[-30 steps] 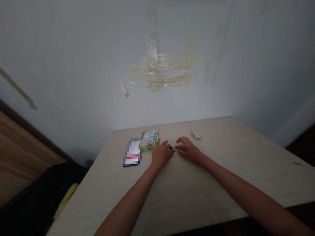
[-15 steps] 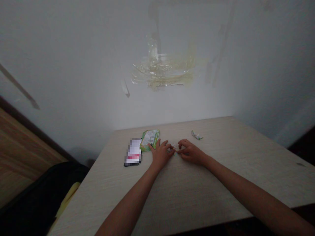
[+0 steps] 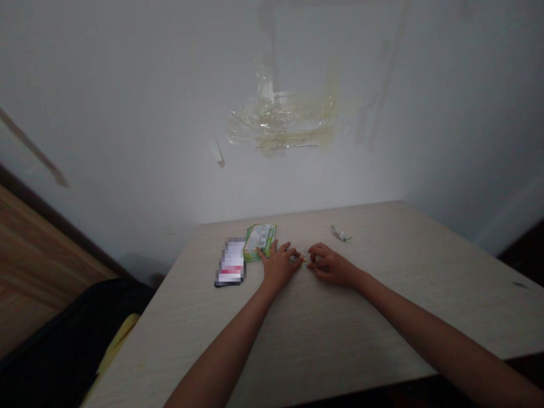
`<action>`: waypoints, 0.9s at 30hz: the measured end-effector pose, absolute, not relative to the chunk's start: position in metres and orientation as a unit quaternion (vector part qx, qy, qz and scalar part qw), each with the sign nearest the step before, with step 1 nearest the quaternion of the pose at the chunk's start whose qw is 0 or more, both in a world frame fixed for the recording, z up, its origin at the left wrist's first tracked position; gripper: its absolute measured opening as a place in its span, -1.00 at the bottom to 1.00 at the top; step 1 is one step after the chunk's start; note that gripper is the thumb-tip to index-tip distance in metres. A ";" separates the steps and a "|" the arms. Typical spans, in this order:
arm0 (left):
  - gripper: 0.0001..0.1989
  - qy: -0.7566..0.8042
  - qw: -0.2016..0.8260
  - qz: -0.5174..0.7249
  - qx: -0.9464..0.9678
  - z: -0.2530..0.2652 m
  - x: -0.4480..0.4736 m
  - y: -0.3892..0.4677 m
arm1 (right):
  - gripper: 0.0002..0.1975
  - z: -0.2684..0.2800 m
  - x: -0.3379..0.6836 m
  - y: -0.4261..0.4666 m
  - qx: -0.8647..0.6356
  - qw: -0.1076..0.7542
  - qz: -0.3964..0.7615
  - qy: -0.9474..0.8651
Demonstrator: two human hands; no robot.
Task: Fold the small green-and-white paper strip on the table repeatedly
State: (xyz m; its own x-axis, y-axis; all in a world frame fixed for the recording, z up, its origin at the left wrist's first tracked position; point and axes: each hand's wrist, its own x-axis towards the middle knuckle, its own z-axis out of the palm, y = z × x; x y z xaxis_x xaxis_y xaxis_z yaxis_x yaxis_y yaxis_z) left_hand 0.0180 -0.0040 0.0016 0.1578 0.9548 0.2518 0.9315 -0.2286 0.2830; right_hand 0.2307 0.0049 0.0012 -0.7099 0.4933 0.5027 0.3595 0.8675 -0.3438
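Observation:
My left hand (image 3: 280,267) rests low on the table, its outer fingers spread and its thumb and index finger pinched at a small pale piece (image 3: 302,258). What this piece is, I cannot make out. Close by on the right, my right hand (image 3: 334,266) has its fingers curled, with the tips facing the same piece. Whether the right fingertips hold part of it is too small to tell. A green and white printed packet (image 3: 260,239) lies just beyond the left hand, whose little finger reaches its near edge.
A phone (image 3: 230,263) with a blurred screen lies left of the packet. Farther back on the right is a crumpled wrapper (image 3: 340,233). The pale wooden table (image 3: 348,340) meets a wall (image 3: 170,113) with tape on it. Dark fabric (image 3: 85,334) sits beyond the left edge.
The right fingertips have drawn slightly away from the left ones, widening the small gap between the hands. The left hand stays in nearly the same place.

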 end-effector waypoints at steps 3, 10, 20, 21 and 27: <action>-0.75 0.619 0.027 0.195 0.760 0.002 0.018 -0.004 | -0.73 0.000 0.232 0.005 -0.230 0.305 0.115 -0.917; -0.76 0.618 0.029 0.195 0.762 0.002 0.019 -0.006 | -0.79 -0.007 0.233 0.008 -0.274 0.320 0.113 -0.900; -0.76 0.618 0.033 0.185 0.764 0.005 0.020 -0.007 | -0.85 -0.015 0.236 0.019 -0.312 0.330 0.135 -0.881; -0.76 0.619 0.034 0.182 0.763 0.005 0.020 -0.007 | -0.86 -0.014 0.236 0.018 -0.305 0.328 0.137 -0.884; -0.75 0.620 0.038 0.179 0.763 0.004 0.020 -0.006 | -0.90 -0.013 0.232 0.017 -0.308 0.336 0.099 -0.884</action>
